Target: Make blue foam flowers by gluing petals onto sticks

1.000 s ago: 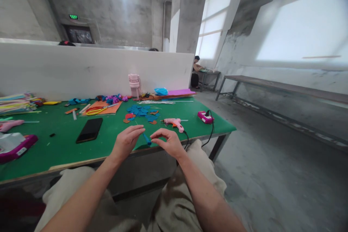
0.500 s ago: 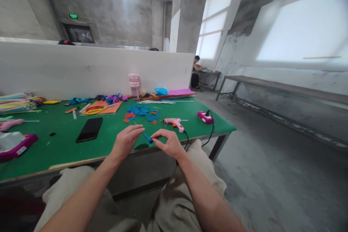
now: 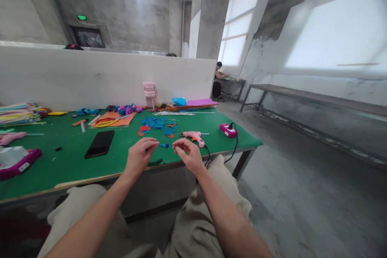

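Observation:
My left hand (image 3: 139, 157) hovers over the front edge of the green table (image 3: 69, 161) and pinches a small blue rolled felt piece (image 3: 164, 145) at its fingertips. My right hand (image 3: 189, 154) is just to the right of it, a short gap from the piece, with its fingers curled together and nothing visible in them. Several blue and red felt cut-outs (image 3: 157, 124) lie on the table behind my hands. A pink glue gun (image 3: 194, 135) lies just beyond my right hand.
A black phone (image 3: 99, 144), yellow-handled scissors on orange felt (image 3: 112, 121), a pink power box (image 3: 228, 130) with cable, a small pink chair (image 3: 149, 93) and stacked coloured sheets (image 3: 16, 113) are on the table. A white partition (image 3: 90, 76) backs it. A person sits at a far desk (image 3: 218, 76).
The right hand has let go of the blue piece and drawn slightly right. The left hand has lifted the piece a little and now holds it alone.

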Available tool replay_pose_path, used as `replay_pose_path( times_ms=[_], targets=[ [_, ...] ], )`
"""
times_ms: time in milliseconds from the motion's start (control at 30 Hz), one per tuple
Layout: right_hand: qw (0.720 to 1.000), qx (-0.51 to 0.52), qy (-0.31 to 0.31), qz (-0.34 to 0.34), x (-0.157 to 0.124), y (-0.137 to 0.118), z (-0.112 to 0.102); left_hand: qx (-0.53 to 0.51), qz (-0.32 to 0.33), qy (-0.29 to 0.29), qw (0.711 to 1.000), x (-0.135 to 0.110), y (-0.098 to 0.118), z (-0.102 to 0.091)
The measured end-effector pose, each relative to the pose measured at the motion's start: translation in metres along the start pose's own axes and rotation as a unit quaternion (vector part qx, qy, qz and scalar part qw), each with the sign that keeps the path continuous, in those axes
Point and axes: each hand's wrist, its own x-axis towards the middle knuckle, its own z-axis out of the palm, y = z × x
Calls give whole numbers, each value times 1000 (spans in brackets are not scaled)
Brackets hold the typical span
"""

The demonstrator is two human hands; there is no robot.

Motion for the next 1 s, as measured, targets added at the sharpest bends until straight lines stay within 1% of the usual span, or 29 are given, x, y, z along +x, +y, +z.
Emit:
replay_pose_path(
  times_ms=[67, 100, 167, 200, 267, 333, 367, 433, 633, 733, 900, 1000],
  targets=[
    [999, 27, 27, 32, 2, 6, 2, -66, -104, -20, 992, 0, 3, 4],
    [998, 34, 39, 46, 3, 8, 3, -106, -160, -35, 981, -1, 5, 6],
    [995, 48, 53, 65, 4, 12, 5, -204, -251, -69, 944, -4, 8, 11],
    [994, 59, 53, 71, 4, 13, 7, -257, -281, -88, 920, -5, 10, 14],
    [992, 83, 51, 85, 5, 14, 10, -345, -321, -115, 874, -9, 12, 18],
    [990, 95, 42, 99, 5, 15, 13, -397, -350, -130, 839, -12, 15, 22],
    [989, 96, 37, 105, 5, 16, 14, -412, -360, -134, 826, -13, 17, 23],
    [989, 94, 29, 113, 5, 17, 17, -430, -369, -141, 812, -15, 20, 24],
    [991, 71, -12, 110, 3, 18, 19, -456, -373, -152, 793, -17, 23, 28],
    [992, 67, -11, 106, 2, 17, 19, -462, -375, -152, 790, -18, 21, 29],
    [991, 62, -9, 118, 2, 16, 18, -462, -369, -141, 794, -20, 21, 31],
    [989, 78, -15, 124, 3, 15, 18, -464, -372, -137, 792, -19, 22, 32]
  ],
)
